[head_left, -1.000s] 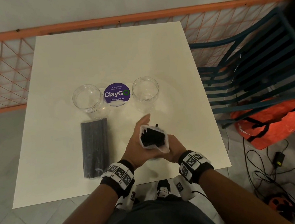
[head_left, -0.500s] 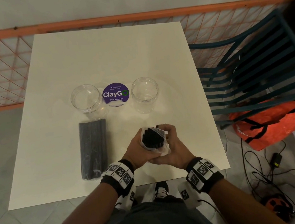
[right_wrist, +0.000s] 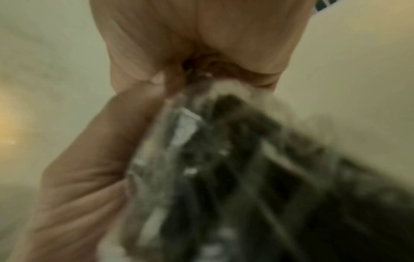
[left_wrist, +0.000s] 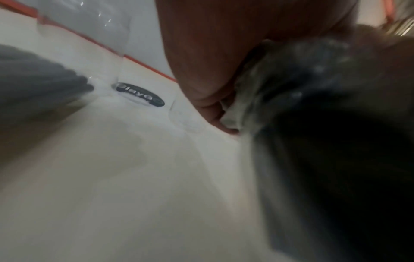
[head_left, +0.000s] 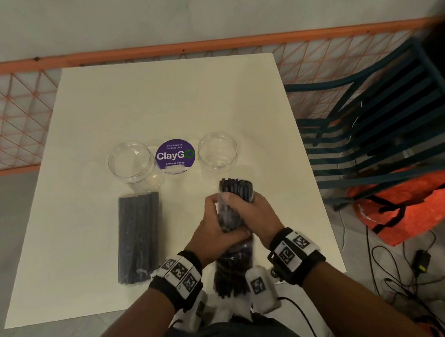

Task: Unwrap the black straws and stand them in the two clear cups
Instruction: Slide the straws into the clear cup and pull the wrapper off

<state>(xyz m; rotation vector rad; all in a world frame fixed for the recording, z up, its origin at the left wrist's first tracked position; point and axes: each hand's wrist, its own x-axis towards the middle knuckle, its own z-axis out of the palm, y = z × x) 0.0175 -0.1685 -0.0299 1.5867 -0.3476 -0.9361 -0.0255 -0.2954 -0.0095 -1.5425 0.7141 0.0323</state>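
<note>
Change from the earlier frames: the bundle of black straws (head_left: 233, 222) I hold, then seen end-on with its open wrapper mouth facing up, now lies tilted lengthwise, its bare tips toward the right cup (head_left: 218, 152) and its tail over the near edge of the surface (head_left: 85, 239). My left hand (head_left: 212, 233) now grips mid-bundle; my right hand (head_left: 251, 215) has moved up beside the tips.

I seem to be in a shared pantry or café corner: my white square table (head_left: 169, 96) carries a purple round sticker (head_left: 175, 155) reading "ClayGo, Clean as you go". An orange mesh railing (head_left: 2, 121) runs along its far edge, and a teal slatted chair (head_left: 394, 126) stands off its right edge.
</note>
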